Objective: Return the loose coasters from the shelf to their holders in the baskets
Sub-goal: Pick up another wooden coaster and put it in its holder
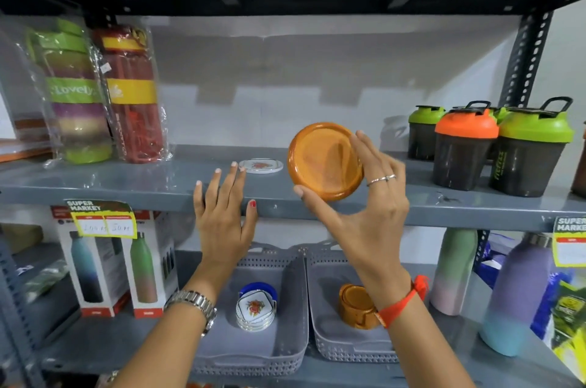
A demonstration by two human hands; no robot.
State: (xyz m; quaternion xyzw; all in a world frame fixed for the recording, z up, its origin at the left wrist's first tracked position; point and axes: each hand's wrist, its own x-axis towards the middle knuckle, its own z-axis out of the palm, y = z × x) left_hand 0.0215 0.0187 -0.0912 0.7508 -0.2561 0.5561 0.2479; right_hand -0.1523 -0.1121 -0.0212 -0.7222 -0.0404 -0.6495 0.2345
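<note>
The orange coaster, pinched in our right hand, should go down edge-first into the orange holder while our left hand hovers spread, holding nothing.

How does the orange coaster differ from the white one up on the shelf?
The round orange plastic coaster is plain, held tilted in the right hand; the white floral-printed coaster lies flat on the grey shelf, at the left hand's fingers. Both are outside their holders.

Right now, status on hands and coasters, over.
Right hand holds orange coaster off the shelf. Left hand open, fingertips near white floral coaster, flat on shelf edge. Holders wait in both baskets. Path clear.
</note>
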